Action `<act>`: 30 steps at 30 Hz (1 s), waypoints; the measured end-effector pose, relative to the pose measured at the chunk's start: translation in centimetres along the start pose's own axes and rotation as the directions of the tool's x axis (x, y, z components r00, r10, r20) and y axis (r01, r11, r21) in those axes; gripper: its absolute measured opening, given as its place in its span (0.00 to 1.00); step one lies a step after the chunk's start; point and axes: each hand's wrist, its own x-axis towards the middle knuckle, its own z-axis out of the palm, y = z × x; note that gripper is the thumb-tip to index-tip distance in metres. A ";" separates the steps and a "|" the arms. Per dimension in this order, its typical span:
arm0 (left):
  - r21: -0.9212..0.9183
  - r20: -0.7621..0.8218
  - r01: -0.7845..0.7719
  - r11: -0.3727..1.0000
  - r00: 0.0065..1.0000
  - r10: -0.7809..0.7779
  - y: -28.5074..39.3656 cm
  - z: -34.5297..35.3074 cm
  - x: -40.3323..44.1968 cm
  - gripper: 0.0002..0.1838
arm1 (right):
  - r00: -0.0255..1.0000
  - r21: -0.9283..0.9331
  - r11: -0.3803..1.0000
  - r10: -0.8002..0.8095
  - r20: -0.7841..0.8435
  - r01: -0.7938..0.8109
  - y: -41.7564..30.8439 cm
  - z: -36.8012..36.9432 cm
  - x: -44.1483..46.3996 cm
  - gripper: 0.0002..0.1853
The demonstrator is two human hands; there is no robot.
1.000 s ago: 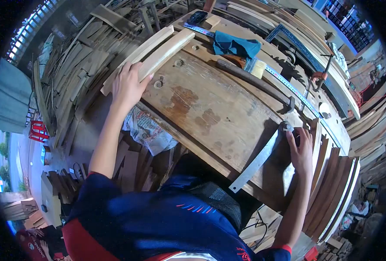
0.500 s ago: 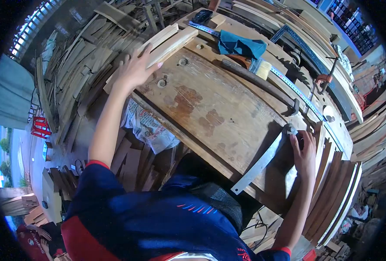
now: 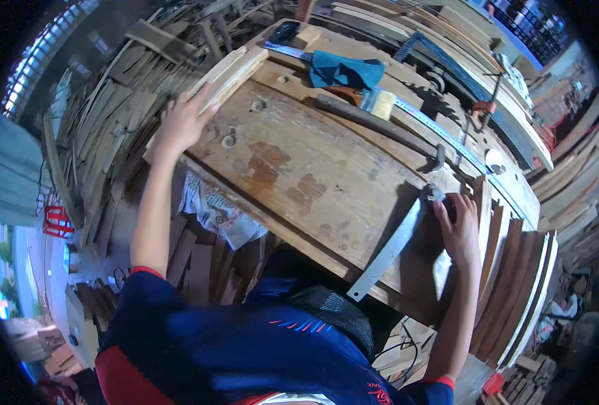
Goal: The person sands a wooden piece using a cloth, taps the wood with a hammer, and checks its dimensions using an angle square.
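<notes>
My left hand point(image 3: 181, 125) is closed over the near end of light wooden strips point(image 3: 235, 73), which lie side by side at the left end of the workbench point(image 3: 353, 165). Its thumb rests along the strips' right side. At the bench's right end, my right hand point(image 3: 460, 229) has curled fingers at the head of a metal square point(image 3: 388, 250). The square's flat blade points toward my body, its holed tip at the front edge. Part of the square's head is hidden by the fingers and in shadow.
Behind the board lie a hammer point(image 3: 380, 128), a paintbrush point(image 3: 382, 105), a teal cloth point(image 3: 347, 69) and a long measuring tape point(image 3: 441, 131). A clamp point(image 3: 482, 108) stands far right. Stacked curved boards point(image 3: 505, 290) flank the right side; scrap wood point(image 3: 103, 128) heaps up at left.
The gap between the wooden strips under my left hand has closed. My view has shifted slightly, moving the bench left in the frame. My right hand stays at the square.
</notes>
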 end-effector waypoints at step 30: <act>-0.060 -0.031 -0.212 0.975 0.977 0.211 -3.1 1.8 2.3 0.33 | 1.000 -0.015 1.000 0.007 -0.008 -0.007 0.2 0.0 -0.1 0.28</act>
